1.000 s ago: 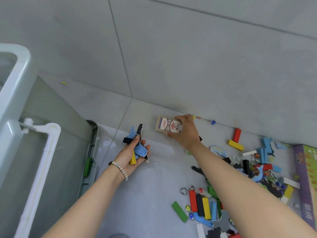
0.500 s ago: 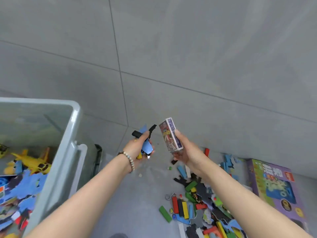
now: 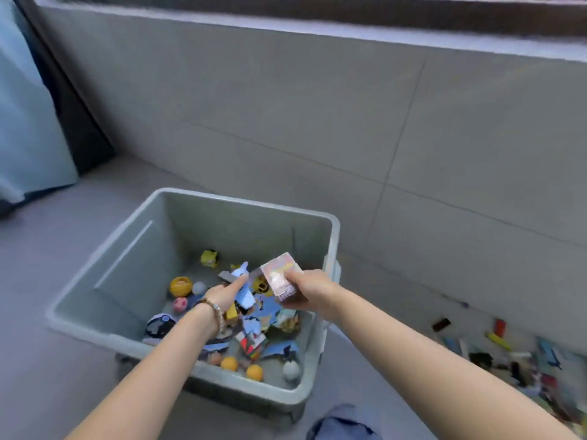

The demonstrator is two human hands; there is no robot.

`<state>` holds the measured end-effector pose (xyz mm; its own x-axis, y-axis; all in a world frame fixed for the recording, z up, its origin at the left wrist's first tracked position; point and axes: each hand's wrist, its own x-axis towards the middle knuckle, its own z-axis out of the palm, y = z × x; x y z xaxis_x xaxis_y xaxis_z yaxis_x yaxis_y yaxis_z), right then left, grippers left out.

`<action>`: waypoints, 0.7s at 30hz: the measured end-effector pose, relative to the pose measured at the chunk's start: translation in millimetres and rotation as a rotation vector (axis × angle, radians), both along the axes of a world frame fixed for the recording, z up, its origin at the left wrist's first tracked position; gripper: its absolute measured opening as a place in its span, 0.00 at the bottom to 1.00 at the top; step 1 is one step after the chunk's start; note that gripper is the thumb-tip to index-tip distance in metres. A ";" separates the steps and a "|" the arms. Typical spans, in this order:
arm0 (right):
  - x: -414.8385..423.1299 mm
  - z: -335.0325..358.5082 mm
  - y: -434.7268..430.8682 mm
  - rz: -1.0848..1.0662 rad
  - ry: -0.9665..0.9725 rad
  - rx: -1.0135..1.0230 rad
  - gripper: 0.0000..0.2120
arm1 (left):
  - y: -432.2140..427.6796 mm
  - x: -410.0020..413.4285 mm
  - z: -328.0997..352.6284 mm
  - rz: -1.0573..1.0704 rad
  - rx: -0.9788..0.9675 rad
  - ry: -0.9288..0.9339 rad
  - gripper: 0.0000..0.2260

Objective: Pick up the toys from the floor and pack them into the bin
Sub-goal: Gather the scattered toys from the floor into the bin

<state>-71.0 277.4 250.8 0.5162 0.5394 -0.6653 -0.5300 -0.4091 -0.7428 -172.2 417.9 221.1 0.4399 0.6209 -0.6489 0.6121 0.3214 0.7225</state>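
Your left grip (image 3: 222, 293) round blue puzzle pieces (image 3: 244, 296), right grip (image 3: 309, 289) round a printed card box (image 3: 281, 277), over the toy-filled grey plastic bin (image 3: 222, 198).

Soft, even, cool light fills the frame, casting only a faint shadow under the bin (image 3: 330, 236). Motion blur smears everything: the scattered toys (image 3: 508, 354) at the right edge streak into colour, and the print on the small box (image 3: 281, 277) is unreadable. Wide-angle distortion tilts and bends the wall (image 3: 286, 106) seams and the ledge above.
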 end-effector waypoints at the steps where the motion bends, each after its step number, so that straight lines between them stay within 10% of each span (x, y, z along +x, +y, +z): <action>1: -10.1 -15.4 11.5 0.012 0.043 -0.055 0.13 | 5.9 -10.4 -15.6 0.013 0.012 0.077 0.30; 12: -3.6 -54.8 28.2 0.118 -0.250 -0.250 0.27 | 30.6 -22.8 -56.0 -0.074 0.148 0.323 0.27; 21: 87.2 52.6 -136.4 0.069 -0.515 -0.227 0.18 | -44.5 56.5 51.0 -0.184 0.336 -0.304 0.05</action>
<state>16.1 141.0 303.4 0.7732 0.4560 -0.4407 -0.0892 -0.6098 -0.7875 -115.7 373.5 272.2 0.7003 0.6684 -0.2508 0.3819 -0.0539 0.9226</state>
